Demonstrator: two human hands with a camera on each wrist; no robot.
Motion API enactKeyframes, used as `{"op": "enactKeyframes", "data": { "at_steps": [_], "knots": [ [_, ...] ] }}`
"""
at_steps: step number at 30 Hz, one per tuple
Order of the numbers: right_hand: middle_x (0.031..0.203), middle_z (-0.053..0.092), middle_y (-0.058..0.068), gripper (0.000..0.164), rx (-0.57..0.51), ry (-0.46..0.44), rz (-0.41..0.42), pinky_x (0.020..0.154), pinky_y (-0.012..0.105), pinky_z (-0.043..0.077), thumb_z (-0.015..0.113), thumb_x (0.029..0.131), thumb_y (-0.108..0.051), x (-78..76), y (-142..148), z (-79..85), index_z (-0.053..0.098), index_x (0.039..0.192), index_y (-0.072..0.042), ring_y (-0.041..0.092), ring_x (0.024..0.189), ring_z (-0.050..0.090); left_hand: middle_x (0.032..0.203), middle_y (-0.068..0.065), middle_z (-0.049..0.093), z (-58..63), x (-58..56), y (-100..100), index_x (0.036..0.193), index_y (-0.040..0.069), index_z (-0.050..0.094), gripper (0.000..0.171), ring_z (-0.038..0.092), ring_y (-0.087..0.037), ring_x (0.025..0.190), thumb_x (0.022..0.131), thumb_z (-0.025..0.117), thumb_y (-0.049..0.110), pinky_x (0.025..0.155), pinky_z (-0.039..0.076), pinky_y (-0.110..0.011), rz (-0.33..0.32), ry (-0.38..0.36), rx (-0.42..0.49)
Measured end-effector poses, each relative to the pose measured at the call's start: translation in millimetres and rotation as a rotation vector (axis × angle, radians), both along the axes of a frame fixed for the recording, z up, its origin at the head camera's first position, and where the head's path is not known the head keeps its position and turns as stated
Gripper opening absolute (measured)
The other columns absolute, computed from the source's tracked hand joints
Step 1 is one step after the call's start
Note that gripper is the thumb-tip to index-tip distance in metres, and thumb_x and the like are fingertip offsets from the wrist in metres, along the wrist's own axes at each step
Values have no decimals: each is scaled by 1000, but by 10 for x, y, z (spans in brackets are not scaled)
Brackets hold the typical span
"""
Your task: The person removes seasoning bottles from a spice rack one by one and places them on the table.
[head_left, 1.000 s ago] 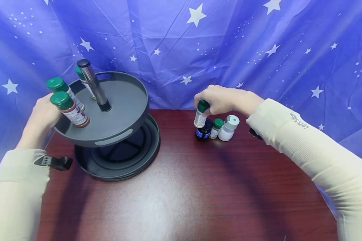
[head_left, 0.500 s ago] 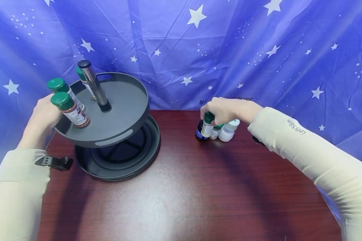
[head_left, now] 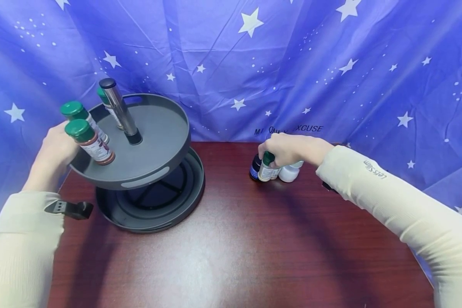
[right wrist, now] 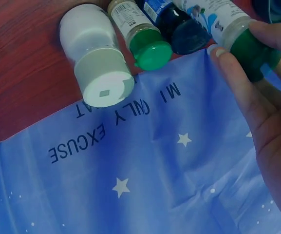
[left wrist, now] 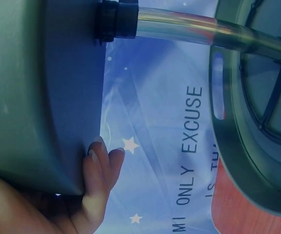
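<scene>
My left hand (head_left: pixel 58 145) grips the outer rim of the upper tray of a grey two-tier turntable (head_left: pixel 159 128); in the left wrist view its fingers (left wrist: pixel 97 170) curl under that tray. My right hand (head_left: pixel 286 147) pinches a spice jar (head_left: pixel 265 173) by its green cap, between thumb and fingers. The jar stands upright, close in front of a dark jar (head_left: pixel 255 168) with a blue label. Beside it, a smaller green-capped jar (right wrist: pixel 150 48) is mostly hidden by the hand in the head view. A white bottle (head_left: pixel 289 173) ends the row on the right.
Three green-capped spice jars stand on the upper tray, two of them, a red-brown jar (head_left: pixel 96 149) and its neighbour (head_left: pixel 74 109), near its left edge. A metal post (head_left: pixel 119 107) rises from the tray. Behind the wooden table (head_left: pixel 231 239) hangs a blue star-patterned curtain (head_left: pixel 215 51).
My right hand has brought the spice jar down and slightly right, from above the dark jar to in front of the row. The left hand keeps its hold on the tray.
</scene>
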State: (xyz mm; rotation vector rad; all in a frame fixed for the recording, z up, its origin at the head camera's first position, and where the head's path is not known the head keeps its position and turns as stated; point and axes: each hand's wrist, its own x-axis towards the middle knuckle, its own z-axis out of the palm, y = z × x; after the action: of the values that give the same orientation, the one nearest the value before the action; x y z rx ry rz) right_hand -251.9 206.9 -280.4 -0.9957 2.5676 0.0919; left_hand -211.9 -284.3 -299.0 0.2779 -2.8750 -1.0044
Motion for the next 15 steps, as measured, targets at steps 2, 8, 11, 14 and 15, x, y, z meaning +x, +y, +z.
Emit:
{"op": "enactKeyframes", "data": {
  "at_steps": [2,8,11,14,15],
  "knots": [
    [91,69,10,27,12,18,13,70,37,55,74,79,-10,8,8,-36,67,105,-9,23,81,63,141,-38,40,-1,2,-2,129,-5,43,60,39,-59,127,101,24,45,97,35,-72,2,-2,-1],
    [85,70,7,21,45,57,41,66,36,56,77,81,-18,38,2,-128,66,98,-12,21,73,65,140,-38,41,1,2,-6,127,-4,43,59,40,-58,127,101,24,45,96,35,-71,4,2,8],
    [81,69,5,19,53,68,40,63,36,55,77,81,-20,44,-2,-192,66,95,-13,20,68,64,141,-38,40,2,-2,-9,129,-4,43,59,39,-59,128,101,24,44,97,35,-71,1,1,11],
    [78,67,3,18,66,67,27,62,34,54,77,80,-22,47,-8,-255,66,93,-14,19,67,62,142,-37,40,-5,-3,-9,131,-2,43,61,39,-57,128,101,24,47,96,35,-71,9,-5,23],
    [78,67,3,18,75,67,21,62,34,54,77,80,-22,48,-10,-277,65,93,-14,19,67,61,142,-36,40,-11,-4,-13,131,-2,43,61,40,-56,127,101,24,48,96,35,-71,9,-6,25]
  ]
}}
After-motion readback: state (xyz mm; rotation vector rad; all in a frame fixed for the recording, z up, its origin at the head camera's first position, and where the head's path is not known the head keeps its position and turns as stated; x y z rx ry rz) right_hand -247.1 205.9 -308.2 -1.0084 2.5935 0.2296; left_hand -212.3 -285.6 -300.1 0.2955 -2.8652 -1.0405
